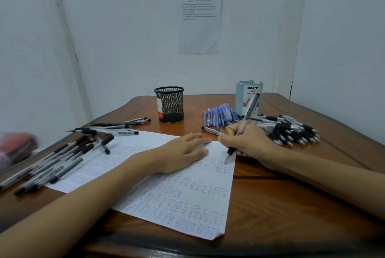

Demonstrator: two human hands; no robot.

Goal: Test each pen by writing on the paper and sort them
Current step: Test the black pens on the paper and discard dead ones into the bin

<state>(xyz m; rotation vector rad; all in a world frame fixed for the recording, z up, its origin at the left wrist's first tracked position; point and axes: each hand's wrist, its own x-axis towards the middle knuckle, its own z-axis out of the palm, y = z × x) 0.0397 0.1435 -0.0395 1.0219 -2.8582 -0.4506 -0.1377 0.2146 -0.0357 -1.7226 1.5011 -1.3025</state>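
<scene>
- Pens with black grips [54, 166] heaped at the far left of the desk [270, 205], at mixed angles, several overlapping the left edge of the paper; a few more spread just behind, near the paper's far left corner.
- Blurred red and pink thing [16, 147] at the left frame edge, beyond the desk, too soft to identify.
- Paper [177, 201] askew across the middle of the desk, covered in rows of small blue and dark scribbles, near right corner slightly curled.
- Left hand [181, 154] palm down on the far part of the paper, fingers released and stretched flat, thumb toward the right hand.
- Black mesh cup [169, 104] upright behind the paper, well apart from both hands, a red and white label showing through the mesh.
- Printed sheet [200, 22] on the wall above, text too small to read.
- Single clear pen [212, 131] flat on the desk, just left of the right hand.
- Right hand [248, 141] at the paper's far right corner, fingers grasping the held pen [249, 112] just above its black grip; tip down on the paper beside a cluster of scribbles, barrel slanting up and away across the front of the organizer.
- Blue pens [220, 116] side by side behind the right hand, just left of the organizer.
- Pale blue desk organizer [242, 99] upright near the far edge, marked "DIY DESK ORGANIZER".
- Second heap of pens [291, 130], black-gripped, on the desk right of the right hand.
</scene>
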